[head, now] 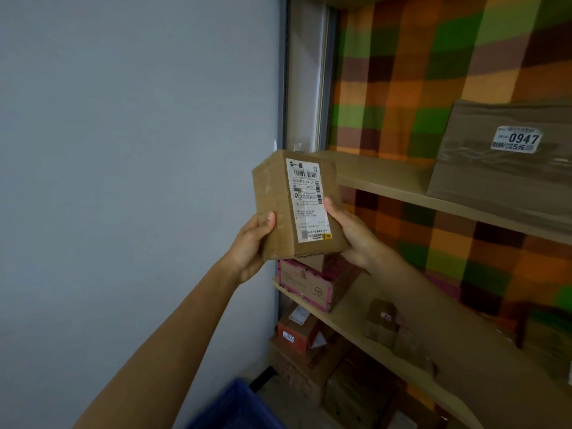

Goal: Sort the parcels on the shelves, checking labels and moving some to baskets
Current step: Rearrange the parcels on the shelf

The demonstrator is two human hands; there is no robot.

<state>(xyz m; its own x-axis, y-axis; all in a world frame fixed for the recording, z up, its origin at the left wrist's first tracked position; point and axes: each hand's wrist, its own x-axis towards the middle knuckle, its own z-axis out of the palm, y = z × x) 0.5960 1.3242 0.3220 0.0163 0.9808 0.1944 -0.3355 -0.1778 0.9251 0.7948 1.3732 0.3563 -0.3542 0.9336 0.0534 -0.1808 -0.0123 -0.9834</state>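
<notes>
A small brown cardboard parcel (278, 196) is held up in front of the shelves, its white shipping label (308, 199) facing me. My left hand (250, 246) grips its lower left side, thumb on the front face. My right hand (353, 233) grips its lower right edge, thumb against the label's side. A blue basket (235, 410) shows at the bottom of the view, below my left forearm.
Wooden shelves (387, 184) stand to the right against a checked cloth. A large parcel marked 0947 (507, 162) sits on the upper shelf. A pink-printed box (312, 283) and small brown boxes (380, 326) lie on the middle shelf. More boxes (297, 335) are stacked lower down. A plain wall is on the left.
</notes>
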